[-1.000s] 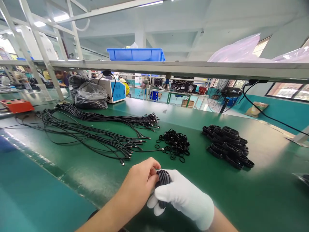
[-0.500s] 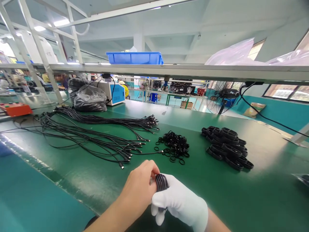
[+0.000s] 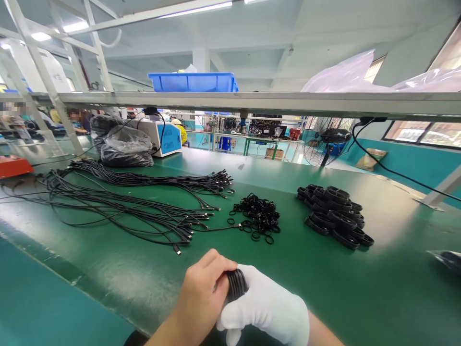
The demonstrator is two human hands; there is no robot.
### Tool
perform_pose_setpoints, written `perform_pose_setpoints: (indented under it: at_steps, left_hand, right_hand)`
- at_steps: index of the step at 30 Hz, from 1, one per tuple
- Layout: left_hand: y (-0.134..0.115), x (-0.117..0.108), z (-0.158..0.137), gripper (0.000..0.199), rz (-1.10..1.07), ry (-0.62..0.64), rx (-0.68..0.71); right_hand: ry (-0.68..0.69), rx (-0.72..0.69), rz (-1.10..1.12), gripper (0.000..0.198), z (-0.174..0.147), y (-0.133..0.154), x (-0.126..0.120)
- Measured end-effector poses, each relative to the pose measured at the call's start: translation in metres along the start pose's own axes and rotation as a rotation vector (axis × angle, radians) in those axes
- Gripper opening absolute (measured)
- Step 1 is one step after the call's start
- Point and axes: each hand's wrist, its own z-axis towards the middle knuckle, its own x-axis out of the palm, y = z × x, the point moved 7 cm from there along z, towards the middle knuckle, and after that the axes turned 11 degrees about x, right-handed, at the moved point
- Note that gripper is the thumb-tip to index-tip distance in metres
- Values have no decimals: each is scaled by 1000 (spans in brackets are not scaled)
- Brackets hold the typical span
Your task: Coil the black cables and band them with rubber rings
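Between my two hands, near the front edge of the green table (image 3: 151, 269), is a coiled black cable (image 3: 236, 284). My right hand (image 3: 264, 302), in a white glove, is closed around the coil. My bare left hand (image 3: 205, 290) is closed against the coil's left side, its fingers bent over the top; the fingertips are partly hidden. Just beyond my hands lies a pile of small black rings (image 3: 260, 214). To its left spread loose black cables (image 3: 144, 206) with metal plugs at their right ends. Several finished-looking black cable coils (image 3: 336, 214) are heaped on the right.
A shelf (image 3: 273, 102) crosses above the table, carrying a blue bin (image 3: 192, 82) and pinkish plastic bags (image 3: 342, 74). At the back left stand a black plastic bag (image 3: 126, 146) and a blue-and-white machine (image 3: 167, 138). An orange box (image 3: 14, 166) sits far left. People are in the background.
My left hand has shifted slightly left and down, its fingers reaching further over the coil. The coil stays in the gloved hand. The whole view has moved a little.
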Motion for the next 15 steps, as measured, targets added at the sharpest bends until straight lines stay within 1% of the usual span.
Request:
perform_pose_setpoints:
  at_steps: [5, 8, 10, 12, 15]
  left_hand:
    - [5, 3, -3, 31, -29, -31, 24]
    - [8, 4, 0, 32, -32, -29, -23]
    - [13, 6, 3, 35, -57, 23, -93]
    - [18, 6, 4, 38, -95, 91, -155]
    - [22, 11, 3, 31, -141, 222, -174]
  right_hand:
    - [-1, -10, 33, 16, 1, -1, 2]
    - [-38, 11, 15, 8, 5, -5, -2]
    - [-32, 12, 34, 6, 8, -8, -5]
    - [15, -7, 103, 15, 9, -9, -7]
    - [80, -28, 191, 30, 11, -12, -8]
